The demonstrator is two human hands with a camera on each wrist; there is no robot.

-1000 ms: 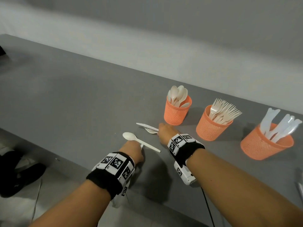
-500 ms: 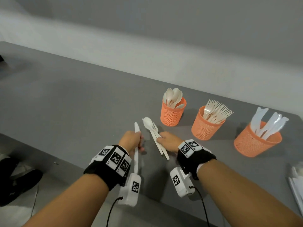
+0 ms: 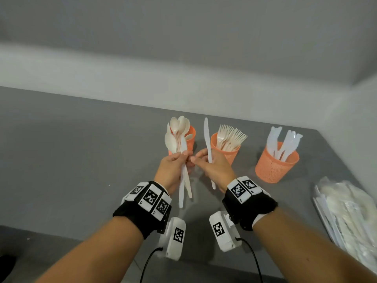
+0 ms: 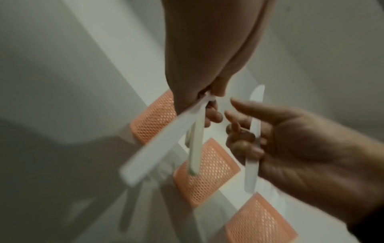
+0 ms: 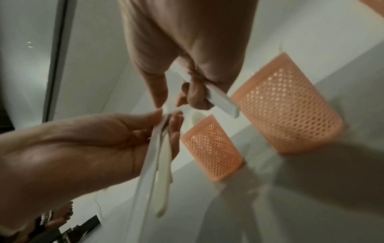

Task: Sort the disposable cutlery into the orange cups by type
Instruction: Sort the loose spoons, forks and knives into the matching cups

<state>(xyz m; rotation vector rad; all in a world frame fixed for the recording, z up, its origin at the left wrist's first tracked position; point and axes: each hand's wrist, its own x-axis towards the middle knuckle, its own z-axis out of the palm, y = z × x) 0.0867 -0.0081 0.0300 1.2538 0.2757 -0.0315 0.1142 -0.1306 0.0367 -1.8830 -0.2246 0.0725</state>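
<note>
Three orange mesh cups stand in a row: spoons (image 3: 190,139), forks (image 3: 225,153), knives (image 3: 275,166). My left hand (image 3: 184,156) pinches two pieces raised in front of the spoon cup: a cream spoon (image 3: 170,142) with its bowl up and a white flat-handled piece (image 4: 164,143) whose head I cannot make out. My right hand (image 3: 201,158) grips a white knife (image 3: 207,139) upright, blade up, with its fingers curled round the handle (image 5: 218,97). The fingertips of both hands nearly meet above the table.
A clear plastic bag of white cutlery (image 3: 346,211) lies at the table's right edge. The grey table (image 3: 81,160) ends at a pale wall behind the cups. Its near edge runs below my wrists.
Both hands have lifted off the table with the loose cutlery and come together in front of the cups. The knife now stands in the right hand, the spoon in the left.
</note>
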